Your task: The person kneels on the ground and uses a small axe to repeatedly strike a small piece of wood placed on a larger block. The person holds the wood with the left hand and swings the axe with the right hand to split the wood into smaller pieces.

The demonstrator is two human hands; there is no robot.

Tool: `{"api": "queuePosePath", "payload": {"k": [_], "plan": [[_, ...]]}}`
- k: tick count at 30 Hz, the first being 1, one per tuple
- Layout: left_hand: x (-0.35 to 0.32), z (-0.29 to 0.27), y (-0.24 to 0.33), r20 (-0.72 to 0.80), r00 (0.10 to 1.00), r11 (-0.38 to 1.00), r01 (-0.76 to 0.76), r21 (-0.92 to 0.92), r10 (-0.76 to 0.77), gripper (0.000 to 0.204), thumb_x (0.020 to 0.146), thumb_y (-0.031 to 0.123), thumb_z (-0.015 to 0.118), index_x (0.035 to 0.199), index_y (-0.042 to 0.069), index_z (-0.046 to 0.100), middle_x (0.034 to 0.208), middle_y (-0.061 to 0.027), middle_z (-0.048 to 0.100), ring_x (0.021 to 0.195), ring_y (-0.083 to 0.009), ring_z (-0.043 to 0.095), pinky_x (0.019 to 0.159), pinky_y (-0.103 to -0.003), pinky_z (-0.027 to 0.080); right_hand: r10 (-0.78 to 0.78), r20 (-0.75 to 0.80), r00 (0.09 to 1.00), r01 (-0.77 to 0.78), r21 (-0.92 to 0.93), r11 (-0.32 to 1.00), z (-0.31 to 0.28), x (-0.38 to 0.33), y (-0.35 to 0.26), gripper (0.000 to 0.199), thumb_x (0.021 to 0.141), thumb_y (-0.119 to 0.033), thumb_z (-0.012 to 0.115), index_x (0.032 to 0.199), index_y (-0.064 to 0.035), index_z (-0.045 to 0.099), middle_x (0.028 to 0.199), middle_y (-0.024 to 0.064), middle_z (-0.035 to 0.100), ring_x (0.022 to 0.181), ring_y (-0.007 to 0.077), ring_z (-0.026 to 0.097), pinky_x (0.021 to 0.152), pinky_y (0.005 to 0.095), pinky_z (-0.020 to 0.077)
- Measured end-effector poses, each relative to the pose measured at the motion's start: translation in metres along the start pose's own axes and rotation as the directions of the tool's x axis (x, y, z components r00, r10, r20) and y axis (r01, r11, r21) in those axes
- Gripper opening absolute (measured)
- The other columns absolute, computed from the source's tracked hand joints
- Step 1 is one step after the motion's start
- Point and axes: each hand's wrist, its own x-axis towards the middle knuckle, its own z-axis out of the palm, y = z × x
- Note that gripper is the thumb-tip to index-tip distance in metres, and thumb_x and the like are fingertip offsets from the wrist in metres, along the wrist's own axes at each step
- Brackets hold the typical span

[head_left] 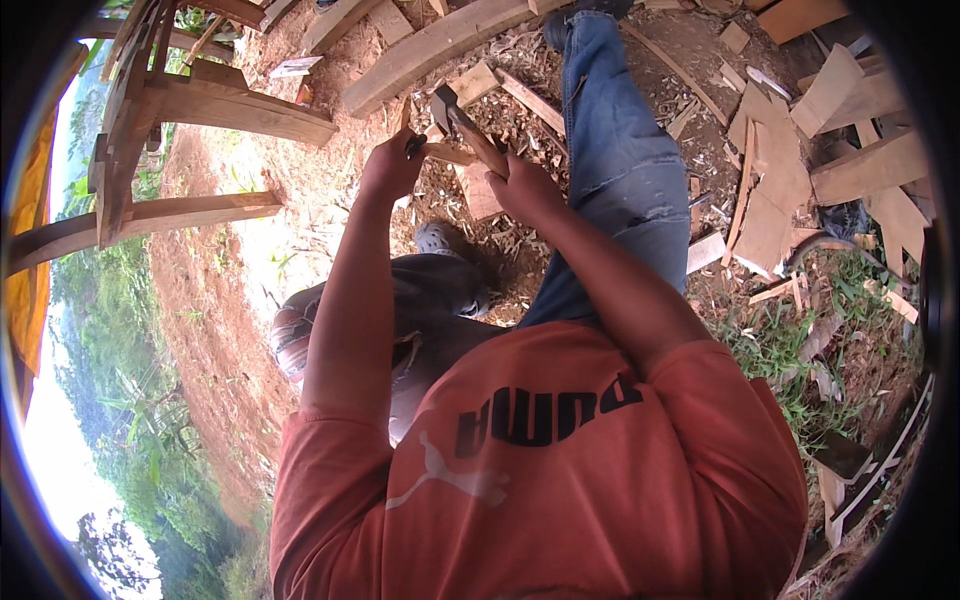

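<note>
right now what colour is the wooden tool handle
The wooden tool handle is brown, best seen in the head view.

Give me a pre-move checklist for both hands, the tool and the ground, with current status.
1. Right hand closed on the wooden handle of the hammer-like tool: ok.
2. Tool's dark head apart from the left hand: ok, though they are near each other.
3. Left hand's grip secure: cannot tell; a small dark item shows at its fingers, but the hold is unclear.
4. Gloves on: not ok, both hands are bare.
5. Ground between the legs free of loose wood: not ok; wood pieces and chips lie there.
</note>
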Motion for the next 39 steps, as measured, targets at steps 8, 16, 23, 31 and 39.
{"api": "queuePosePath", "payload": {"k": [8,16,23,31,39], "plan": [[-0.003,0.005,0.012,0.104,0.991,0.995,0.074,0.064,-0.081,0.033,0.101,0.035,0.072,0.121,0.009,0.071,0.117,-0.0158,0.079,0.112,-0.037,0.074,0.093,-0.047,0.058,-0.009,0.049,0.999,0.013,-0.081,0.997,0.006,-0.005,0.005,0.045,0.104,-0.041,0.064,0.121,0.0,0.067,0.106,0.0267,0.076,0.102,0.0456,0.074,0.09,0.0574,0.0568],[-0.007,0.008,0.031,0.064,0.99,0.976,0.114,0.186,-0.127,0.032,0.104,0.04,0.063,0.121,0.013,0.066,0.116,-0.0173,0.077,0.112,-0.04,0.073,0.093,-0.051,0.057,-0.018,0.071,0.997,0.024,-0.079,0.997,0.006,-0.002,-0.006,0.046,0.103,-0.039,0.064,0.127,0.0005,0.066,0.111,0.0267,0.076,0.104,0.0451,0.075,0.093,0.0563,0.0578],[-0.011,0.0,0.024,0.128,0.985,0.983,0.093,0.157,-0.114,0.031,0.105,0.042,0.062,0.121,0.015,0.066,0.118,-0.0178,0.076,0.112,-0.0399,0.073,0.095,-0.051,0.057,0.009,0.093,0.996,-0.002,-0.07,0.998,-0.011,0.0,-0.018,0.056,0.103,-0.041,0.064,0.137,0.0035,0.063,0.114,0.0272,0.076,0.109,0.0439,0.074,0.095,0.0534,0.0586],[-0.009,-0.008,0.024,0.168,0.984,0.983,0.032,0.181,-0.063,0.033,0.107,0.043,0.062,0.122,0.013,0.066,0.123,-0.0156,0.076,0.115,-0.0396,0.072,0.096,-0.052,0.056,0.032,0.083,0.996,-0.017,-0.175,0.984,0.014,0.004,0.03,0.048,0.103,-0.042,0.065,0.125,0.0002,0.069,0.111,0.0269,0.075,0.105,0.0443,0.074,0.092,0.0538,0.0569],[-0.01,-0.006,0.016,0.16,0.983,0.986,0.067,0.15,-0.091,0.034,0.106,0.044,0.064,0.12,0.013,0.067,0.118,-0.016,0.077,0.112,-0.0394,0.073,0.094,-0.051,0.056,-0.003,0.033,0.999,0.002,0.023,1.0,-0.013,-0.014,-0.008,0.049,0.102,-0.037,0.066,0.127,0.0049,0.067,0.105,0.029,0.076,0.102,0.0464,0.074,0.092,0.0552,0.0581]]}}
